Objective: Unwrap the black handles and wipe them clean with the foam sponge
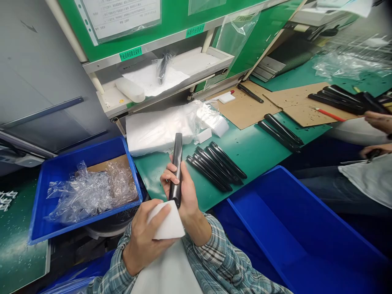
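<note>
The person's right hand (187,192) curls around a glossy black piece (177,163), which might slip if gripped loosely; the left hand (143,232) clasps a white block (169,223).

Brightly lit, cool white, apparently from above. Glare on the plastic bag (165,124) at 10 o'clock; narrow highlight down the black handle (177,153) near centre. White block (167,223) at 7 o'clock almost washed out. Deep shadow past the table (248,139) toward 3 o'clock. Wide-angle stretch at edges; 2 o'clock corner darkened, soft.
</note>
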The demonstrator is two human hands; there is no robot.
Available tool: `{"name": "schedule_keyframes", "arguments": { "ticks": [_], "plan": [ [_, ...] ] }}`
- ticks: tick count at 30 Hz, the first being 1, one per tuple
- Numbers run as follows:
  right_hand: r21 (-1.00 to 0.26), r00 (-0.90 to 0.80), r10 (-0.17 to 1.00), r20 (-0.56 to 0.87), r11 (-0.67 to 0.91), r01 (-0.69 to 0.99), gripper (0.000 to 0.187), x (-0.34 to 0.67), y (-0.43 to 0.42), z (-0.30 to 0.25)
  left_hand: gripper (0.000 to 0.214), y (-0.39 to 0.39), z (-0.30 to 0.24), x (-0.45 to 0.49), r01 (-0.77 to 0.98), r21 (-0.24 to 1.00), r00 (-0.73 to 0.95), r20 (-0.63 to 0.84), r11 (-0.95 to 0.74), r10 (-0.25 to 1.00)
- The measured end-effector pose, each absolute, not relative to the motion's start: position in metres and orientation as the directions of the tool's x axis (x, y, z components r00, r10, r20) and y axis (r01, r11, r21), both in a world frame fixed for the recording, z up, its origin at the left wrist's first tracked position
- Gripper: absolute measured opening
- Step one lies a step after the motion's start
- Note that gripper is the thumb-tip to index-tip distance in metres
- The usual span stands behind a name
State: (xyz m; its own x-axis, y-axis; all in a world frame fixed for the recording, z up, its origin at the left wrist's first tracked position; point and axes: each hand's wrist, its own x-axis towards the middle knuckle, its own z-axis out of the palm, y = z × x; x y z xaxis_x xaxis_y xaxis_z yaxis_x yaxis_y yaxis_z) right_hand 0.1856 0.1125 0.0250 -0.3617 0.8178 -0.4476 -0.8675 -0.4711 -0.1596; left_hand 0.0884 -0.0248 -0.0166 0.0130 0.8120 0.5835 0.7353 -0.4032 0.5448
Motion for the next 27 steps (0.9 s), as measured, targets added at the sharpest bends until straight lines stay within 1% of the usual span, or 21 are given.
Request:
{"name": "schedule_keyframes", "arguments": {
  "ticks": [2,3,4,6,9,12,14,16,18,20,22,24,27],
  "plan": [
    [-0.287,-0.266,0.879,-0.397,-0.394,-0.873,0.034,0.185,0.111,0.025,0.056,-0.023,-0.018,0.091,0.780,0.498,0.027,0.576,-0.378,0.817],
    [-0.362,-0.207,0.907,-0.366,-0.343,-0.867,0.040,0.185,0.110,0.026,0.055,-0.022,-0.020,0.092,0.786,0.503,0.014,0.566,-0.359,0.824],
    [-0.434,-0.152,0.930,-0.334,-0.295,-0.851,0.045,0.184,0.108,0.027,0.055,-0.021,-0.022,0.093,0.774,0.530,-0.005,0.552,-0.347,0.834],
    [-0.542,-0.068,0.959,-0.276,-0.213,-0.813,0.049,0.184,0.106,0.029,0.052,-0.020,-0.026,0.097,0.693,0.627,-0.030,0.518,-0.356,0.855],
    [-0.605,-0.025,0.978,-0.206,-0.147,-0.782,0.052,0.185,0.106,0.032,0.047,-0.020,-0.028,0.100,0.485,0.783,-0.021,0.455,-0.389,0.890],
    [-0.576,-0.055,0.978,-0.201,-0.164,-0.801,0.051,0.188,0.109,0.032,0.047,-0.023,-0.027,0.099,0.321,0.845,-0.040,0.463,-0.427,0.886],
    [-0.498,-0.105,0.961,-0.255,-0.224,-0.838,0.043,0.191,0.113,0.030,0.048,-0.027,-0.026,0.095,0.314,0.830,-0.059,0.502,-0.461,0.863],
    [-0.383,-0.179,0.926,-0.333,-0.306,-0.871,0.031,0.194,0.117,0.027,0.052,-0.029,-0.027,0.090,0.402,0.787,-0.063,0.534,-0.469,0.843],
    [-0.274,-0.255,0.884,-0.393,-0.377,-0.885,0.021,0.196,0.120,0.024,0.055,-0.029,-0.027,0.085,0.518,0.733,-0.067,0.548,-0.440,0.834],
    [-0.215,-0.293,0.861,-0.415,-0.406,-0.888,0.017,0.198,0.122,0.021,0.055,-0.028,-0.025,0.083,0.603,0.687,-0.077,0.556,-0.405,0.828],
    [-0.206,-0.301,0.860,-0.413,-0.410,-0.889,0.017,0.197,0.122,0.020,0.058,-0.025,-0.021,0.083,0.650,0.643,-0.055,0.572,-0.405,0.819],
    [-0.231,-0.287,0.869,-0.403,-0.401,-0.887,0.021,0.196,0.119,0.020,0.061,-0.022,-0.019,0.086,0.695,0.577,-0.002,0.597,-0.428,0.802],
    [-0.339,-0.212,0.905,-0.368,-0.343,-0.876,0.032,0.194,0.114,0.022,0.059,-0.016,-0.019,0.092,0.763,0.485,0.057,0.609,-0.428,0.791]
  ]
}}
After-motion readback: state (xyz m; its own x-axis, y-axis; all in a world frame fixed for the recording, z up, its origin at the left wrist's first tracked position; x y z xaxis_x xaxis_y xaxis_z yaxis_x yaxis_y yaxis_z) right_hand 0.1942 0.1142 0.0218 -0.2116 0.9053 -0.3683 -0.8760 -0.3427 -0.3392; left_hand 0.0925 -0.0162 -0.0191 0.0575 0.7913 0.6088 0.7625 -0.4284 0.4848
